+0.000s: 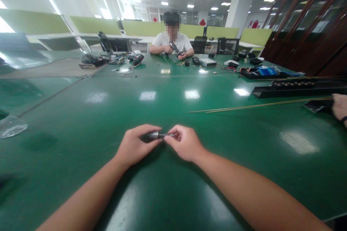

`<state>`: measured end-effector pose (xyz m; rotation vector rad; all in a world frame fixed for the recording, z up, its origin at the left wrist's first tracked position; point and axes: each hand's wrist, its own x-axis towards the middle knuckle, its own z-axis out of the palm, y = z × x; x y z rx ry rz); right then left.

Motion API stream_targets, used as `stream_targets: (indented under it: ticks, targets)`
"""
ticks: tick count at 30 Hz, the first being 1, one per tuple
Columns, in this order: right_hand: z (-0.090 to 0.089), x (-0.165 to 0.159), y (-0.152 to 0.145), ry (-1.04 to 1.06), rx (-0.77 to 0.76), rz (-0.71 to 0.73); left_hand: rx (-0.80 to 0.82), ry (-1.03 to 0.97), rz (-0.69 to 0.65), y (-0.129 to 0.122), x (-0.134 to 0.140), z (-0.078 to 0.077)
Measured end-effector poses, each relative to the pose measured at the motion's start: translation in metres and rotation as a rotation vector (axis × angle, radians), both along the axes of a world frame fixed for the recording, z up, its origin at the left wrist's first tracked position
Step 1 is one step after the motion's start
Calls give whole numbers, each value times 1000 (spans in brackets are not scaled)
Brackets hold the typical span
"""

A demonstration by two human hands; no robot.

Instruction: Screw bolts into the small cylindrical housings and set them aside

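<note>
Low over the green table, my left hand (134, 146) is closed round a small cylindrical tool (154, 135) with a silver metal collar and a dark rear end. A thin dark shaft (162, 135) sticks out of the collar toward the right. The thumb and fingers of my right hand (185, 142) pinch the far end of that shaft, where a bit of metal shows between the fingertips. The tool lies roughly level between both hands. My palm and fingers hide part of its rear, so its exact kind is unclear.
Across the green table (108, 115), a person (172, 41) in a white shirt holds a power drill (174, 46). At the right, another person's hand (339, 106) is beside thin brass-coloured rods (244, 107) and a long black channel (292, 89). A clear round dish (13, 128) stands left.
</note>
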<state>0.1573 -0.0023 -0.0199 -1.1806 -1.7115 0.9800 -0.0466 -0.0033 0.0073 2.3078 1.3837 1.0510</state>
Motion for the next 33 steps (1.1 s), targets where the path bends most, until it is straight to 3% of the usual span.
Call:
stream_targets:
  ticks: [20,33]
  targets:
    - [8,-3,-2,-42,-64,7,-73,9,37,4,-8,-2]
    - [5,3,-5,8,-64,36,-85,21,-24,3,-10,-5]
